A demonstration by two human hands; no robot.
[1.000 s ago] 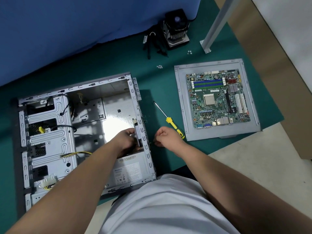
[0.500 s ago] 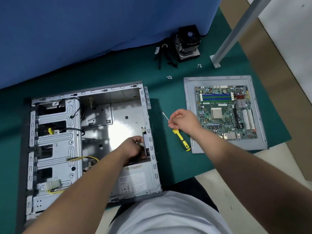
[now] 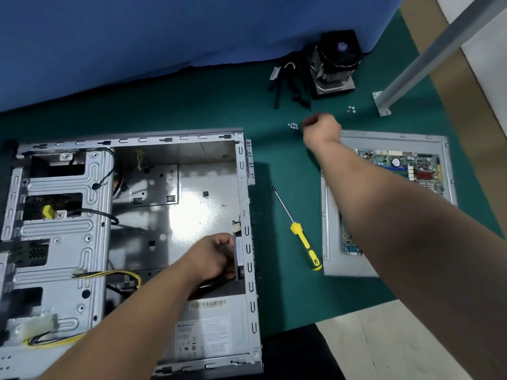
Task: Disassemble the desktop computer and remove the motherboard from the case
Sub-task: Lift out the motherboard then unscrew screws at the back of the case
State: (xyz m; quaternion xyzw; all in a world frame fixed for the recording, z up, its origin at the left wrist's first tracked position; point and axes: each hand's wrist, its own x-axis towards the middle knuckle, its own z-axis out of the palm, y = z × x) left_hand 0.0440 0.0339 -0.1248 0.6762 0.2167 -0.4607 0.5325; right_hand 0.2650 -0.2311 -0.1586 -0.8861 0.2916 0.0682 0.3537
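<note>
Already out, the green motherboard (image 3: 406, 171) lies on a grey panel (image 3: 354, 266) beside the open grey metal case (image 3: 248, 259); left hand (image 3: 212, 257) grips a rear bracket inside, right hand (image 3: 321, 127) (fist curled, contents unclear) reaches the small silver screws (image 3: 293, 125), likely dropping one.

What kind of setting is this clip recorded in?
Probably a PC teardown or repair workbench: an open grey metal computer case lies on a green mat, a bare green motherboard rests on a grey panel, and a yellow-handled screwdriver lies between them.
</note>
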